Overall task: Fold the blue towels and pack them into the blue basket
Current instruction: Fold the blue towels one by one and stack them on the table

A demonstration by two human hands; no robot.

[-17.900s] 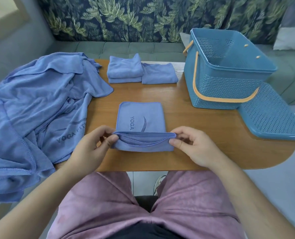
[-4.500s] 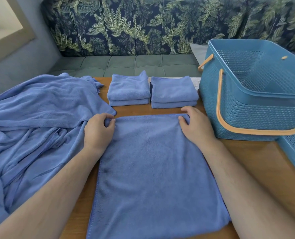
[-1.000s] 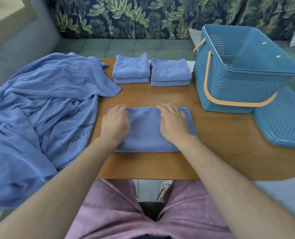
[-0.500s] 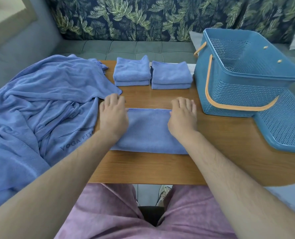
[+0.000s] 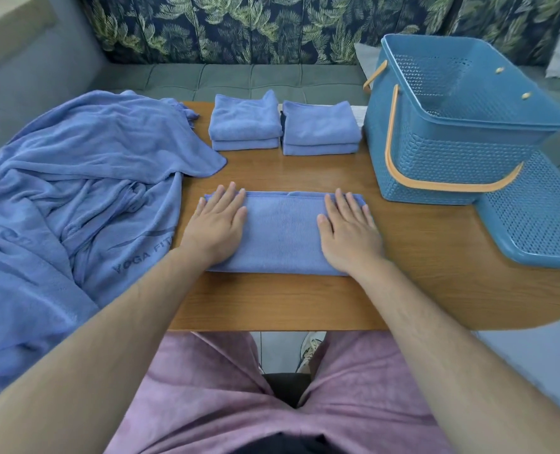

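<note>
A blue towel [image 5: 282, 232], folded into a long strip, lies across the middle of the wooden table [image 5: 436, 257]. My left hand [image 5: 216, 224] lies flat on its left end and my right hand [image 5: 349, 229] flat on its right end, fingers straight. Two stacks of folded blue towels sit at the table's far edge, a left stack [image 5: 244, 124] and a right stack [image 5: 319, 129]. A heap of unfolded blue towels [image 5: 75, 198] covers the table's left side. The blue basket [image 5: 452, 126] with orange handles stands at the right, with nothing visible inside.
The basket's blue perforated lid [image 5: 537, 214] leans against its near right side and overhangs the table. A green sofa [image 5: 255, 80] with leaf-patterned cushions runs behind the table. Bare wood shows between the strip and the near edge.
Over the last second my hands have slid apart along the strip, from near its middle to its two ends, flattening it. Earlier the towel was spread wide and then folded down.
</note>
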